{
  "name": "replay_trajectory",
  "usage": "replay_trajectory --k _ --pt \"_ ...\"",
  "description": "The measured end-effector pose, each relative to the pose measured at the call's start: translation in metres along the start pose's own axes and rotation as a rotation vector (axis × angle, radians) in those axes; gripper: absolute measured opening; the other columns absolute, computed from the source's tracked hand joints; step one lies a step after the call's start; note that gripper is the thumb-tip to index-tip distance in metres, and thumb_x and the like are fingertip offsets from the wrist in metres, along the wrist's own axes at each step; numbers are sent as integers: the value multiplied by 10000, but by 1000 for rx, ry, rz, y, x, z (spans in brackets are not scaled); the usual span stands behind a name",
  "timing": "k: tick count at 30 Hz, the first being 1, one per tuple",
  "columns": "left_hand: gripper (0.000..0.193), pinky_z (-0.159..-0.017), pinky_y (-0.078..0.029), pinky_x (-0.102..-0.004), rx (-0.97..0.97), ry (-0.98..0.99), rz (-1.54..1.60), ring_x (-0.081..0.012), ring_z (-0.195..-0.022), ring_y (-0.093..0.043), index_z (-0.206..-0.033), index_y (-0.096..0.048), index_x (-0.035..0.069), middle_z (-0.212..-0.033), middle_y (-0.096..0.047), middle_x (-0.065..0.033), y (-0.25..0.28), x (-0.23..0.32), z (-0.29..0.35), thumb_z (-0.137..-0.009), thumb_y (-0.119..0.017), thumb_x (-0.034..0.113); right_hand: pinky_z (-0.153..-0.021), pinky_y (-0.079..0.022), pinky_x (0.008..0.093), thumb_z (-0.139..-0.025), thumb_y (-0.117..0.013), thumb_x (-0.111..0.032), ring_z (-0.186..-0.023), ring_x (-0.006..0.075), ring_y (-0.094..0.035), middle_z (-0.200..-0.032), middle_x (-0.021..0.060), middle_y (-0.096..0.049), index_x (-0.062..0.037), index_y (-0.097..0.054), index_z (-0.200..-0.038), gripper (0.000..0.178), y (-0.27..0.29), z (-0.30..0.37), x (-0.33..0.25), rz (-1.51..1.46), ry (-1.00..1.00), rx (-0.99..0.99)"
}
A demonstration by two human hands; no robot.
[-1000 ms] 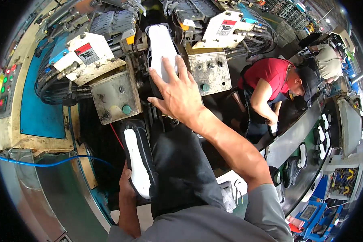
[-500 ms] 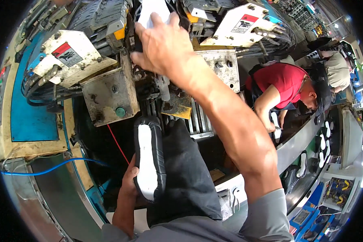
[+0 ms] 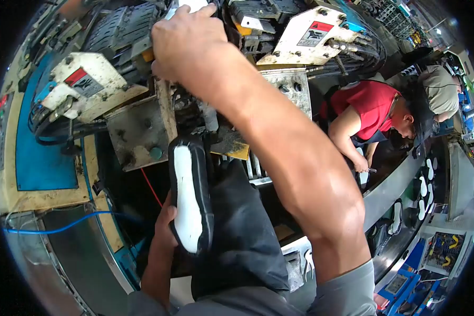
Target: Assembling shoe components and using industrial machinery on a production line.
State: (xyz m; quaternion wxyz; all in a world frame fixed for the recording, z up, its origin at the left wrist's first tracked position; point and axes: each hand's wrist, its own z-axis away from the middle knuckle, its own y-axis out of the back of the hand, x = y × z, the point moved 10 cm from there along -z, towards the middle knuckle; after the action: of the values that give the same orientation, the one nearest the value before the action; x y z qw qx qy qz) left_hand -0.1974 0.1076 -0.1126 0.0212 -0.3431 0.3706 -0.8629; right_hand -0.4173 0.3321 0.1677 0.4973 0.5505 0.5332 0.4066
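A black shoe upper with a white bottom (image 3: 188, 205) stands upright, sole side toward me, above my dark-clad leg. My left hand (image 3: 166, 226) grips its left edge from beside and beneath, with most fingers hidden behind it. Stretched up to the machine, my right hand (image 3: 190, 47) has bent fingers over another white-bottomed shoe (image 3: 196, 4) between the clamp blocks. Only a small white part of that shoe shows, and my thumb is mostly hidden. Below my right wrist is a worn metal and yellow plate (image 3: 231, 147).
White machine guards (image 3: 84, 81) with hoses flank the clamps. A metal box (image 3: 142, 131) with a green button hangs near the held shoe. Blue air hose (image 3: 63, 227) crosses at left. On the right, a co-worker in red (image 3: 366, 108) bends over a conveyor (image 3: 389, 179) carrying several white-soled shoes.
My right hand has moved left and farther up over the shoe in the machine, hiding more of its white bottom. The shoe in my left hand has shifted slightly up and left.
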Motion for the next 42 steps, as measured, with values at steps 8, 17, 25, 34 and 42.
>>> replay_trajectory --k 8,17,25,34,42 --pt "1033 -1188 -502 -452 -102 -234 -229 -329 -1444 -583 -1755 -234 67 -1613 -518 -197 -46 27 14 -901 -717 391 -1307 -347 461 -1074 -652 -505 -1633 364 -362 -1706 246 -456 -47 -535 -1621 722 -65 152 51 -1066 -21 176" --pt "991 -1292 -321 -397 -261 -237 -458 -279 -1573 -405 -1780 -148 43 -1757 -319 -198 -78 -48 105 -976 -717 159 -1140 -489 361 -1133 -631 -475 -1299 179 -587 -1484 62 -629 -132 -445 -1684 675 -178 362 0 -2138 -641 -121" --pt "980 -1287 -342 -399 -90 -250 -181 -279 -1569 -416 -1766 -182 17 -1739 -353 -172 -28 -82 153 -968 -725 183 -1196 -466 402 -1117 -675 -431 -1452 249 -536 -1647 151 -511 -122 -268 -1766 825 -173 453 -79 -2184 -708 -384" --pt "981 -1207 -447 -432 239 -354 -61 -294 -1460 -520 -1778 -165 77 -1647 -471 -166 78 -104 209 -978 -730 135 -1164 -482 394 -1099 -726 -382 -1427 256 -552 -1621 176 -530 -78 -227 -1771 890 -208 486 -181 -2089 -668 -637" --pt "863 -1038 -572 -426 898 -298 -149 -286 -1209 -687 -1658 -400 28 -1426 -659 -155 257 -48 288 -916 -810 190 -1125 -568 437 -1131 -656 -208 -1343 322 -687 -1647 216 -519 -46 -457 -1662 589 -210 490 -190 -1882 -405 -812"
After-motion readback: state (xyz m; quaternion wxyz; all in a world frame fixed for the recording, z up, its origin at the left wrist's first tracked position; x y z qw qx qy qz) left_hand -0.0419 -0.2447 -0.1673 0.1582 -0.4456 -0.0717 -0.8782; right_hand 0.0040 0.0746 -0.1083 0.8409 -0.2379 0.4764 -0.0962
